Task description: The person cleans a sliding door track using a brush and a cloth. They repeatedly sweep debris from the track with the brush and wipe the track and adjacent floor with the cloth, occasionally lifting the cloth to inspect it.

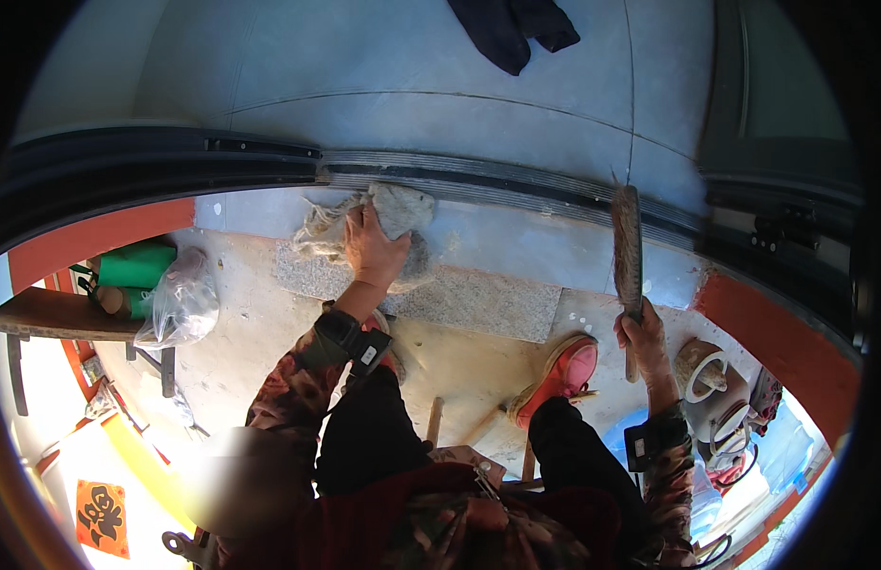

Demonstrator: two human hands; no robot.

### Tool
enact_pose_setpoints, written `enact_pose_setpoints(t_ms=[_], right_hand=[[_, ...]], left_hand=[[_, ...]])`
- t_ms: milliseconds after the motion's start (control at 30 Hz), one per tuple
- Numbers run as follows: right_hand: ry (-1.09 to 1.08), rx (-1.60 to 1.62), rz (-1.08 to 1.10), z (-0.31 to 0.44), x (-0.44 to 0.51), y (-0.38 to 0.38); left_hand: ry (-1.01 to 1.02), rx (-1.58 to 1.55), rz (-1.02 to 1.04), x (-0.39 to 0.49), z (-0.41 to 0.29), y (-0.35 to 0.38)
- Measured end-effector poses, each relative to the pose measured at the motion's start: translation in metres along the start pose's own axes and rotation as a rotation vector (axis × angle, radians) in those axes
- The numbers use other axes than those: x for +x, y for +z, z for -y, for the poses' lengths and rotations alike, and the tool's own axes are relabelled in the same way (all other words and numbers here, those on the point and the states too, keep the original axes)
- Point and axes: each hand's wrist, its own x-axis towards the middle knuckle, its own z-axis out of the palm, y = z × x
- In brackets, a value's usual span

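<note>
My left hand (375, 249) grasps a crumpled grey-white rag (406, 208) against the door sill (483, 231). Loose, frayed strands spread from the rag's left side, and its lower part is darker. Just beyond it runs the ribbed metal track (440, 162) of a sliding door. My right hand (643, 335) is closed around the handle of a long hand brush (628, 246). The brush points away from me, its bristles facing left, and overlaps the right part of the track in view. Whether it touches the track I cannot tell.
A granite slab (476, 303) lies below the sill, near my red shoes (565, 370). Left are a wooden bench (63, 313), green items (137, 265) and a clear plastic bag (187, 299). Right stand several containers (711, 399). Dark cloth (512, 28) lies on the tiles beyond.
</note>
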Motion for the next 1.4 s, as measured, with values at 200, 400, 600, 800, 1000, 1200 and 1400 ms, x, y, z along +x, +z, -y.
enact_pose_setpoints(t_ms=[200, 400, 600, 800, 1000, 1200, 1400], right_hand=[[-0.257, -0.268, 0.018, 0.086, 0.085, 0.068], [-0.361, -0.26, 0.078, 0.139, 0.156, 0.136], [-0.943, -1.16, -0.269, 0.174, 0.163, 0.169], [-0.726, -0.523, 0.473, 0.152, 0.073, 0.26], [-0.947, -0.962, 0.179, 0.107, 0.083, 0.376], [-1.007, -1.097, 0.07, 0.088, 0.095, 0.392], [-0.996, -0.957, 0.192, 0.092, 0.073, 0.396]], left_hand=[[0.189, -0.173, 0.228, -0.019, -0.066, 0.002], [0.051, -0.711, 0.581, -0.01, -0.101, 0.0], [-0.218, -1.227, 0.732, -0.009, -0.071, -0.043], [-0.337, -1.882, 0.716, 0.004, 0.015, -0.064], [-0.532, -1.839, 0.572, -0.005, 0.083, -0.047], [-0.604, -0.822, 0.355, 0.001, 0.133, -0.017], [-0.389, -0.303, 0.174, 0.004, 0.147, -0.039]])
